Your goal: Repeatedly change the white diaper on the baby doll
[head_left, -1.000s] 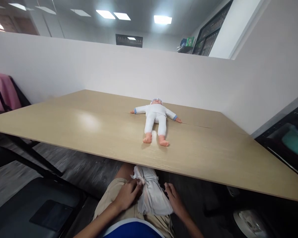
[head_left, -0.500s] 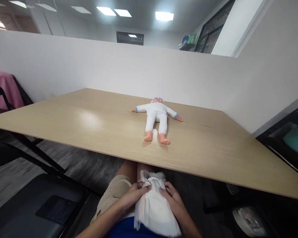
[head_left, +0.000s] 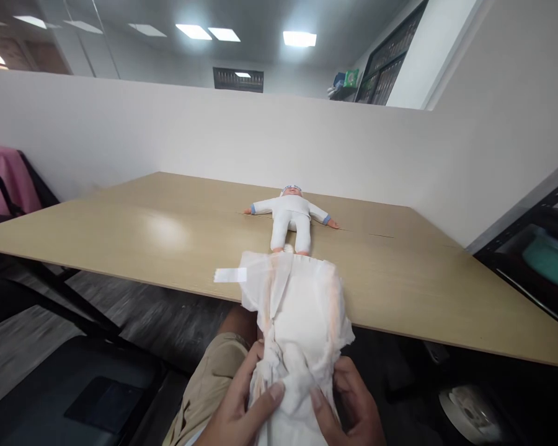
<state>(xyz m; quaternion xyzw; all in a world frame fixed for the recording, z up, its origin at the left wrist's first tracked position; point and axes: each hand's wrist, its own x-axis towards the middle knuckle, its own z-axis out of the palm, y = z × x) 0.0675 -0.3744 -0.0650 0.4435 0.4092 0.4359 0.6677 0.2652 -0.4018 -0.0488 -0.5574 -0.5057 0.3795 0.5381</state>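
A white disposable diaper [head_left: 302,303] is spread lengthwise in front of me, its far end raised over the table's front edge and overlapping the doll's feet in view. One fastening tab [head_left: 230,275] sticks out to the left. My left hand [head_left: 246,396] pinches the diaper's left side, thumb on top. On the opposite side my right hand [head_left: 346,402] grips it the same way. Beyond it, a baby doll [head_left: 292,214] in white clothes with blue cuffs lies on its back, arms stretched out, on the wooden table [head_left: 190,248].
A black chair [head_left: 74,378] with a dark flat item on its seat stands at the left. Pink cloth [head_left: 7,170] hangs farther back. A black rack [head_left: 539,248] holding something green is on the right. Below the table sits a round white object [head_left: 469,412].
The diaper has been lifted from my lap and opened out, with its far end now above the table edge. Both hands have come up and closer to me with it.
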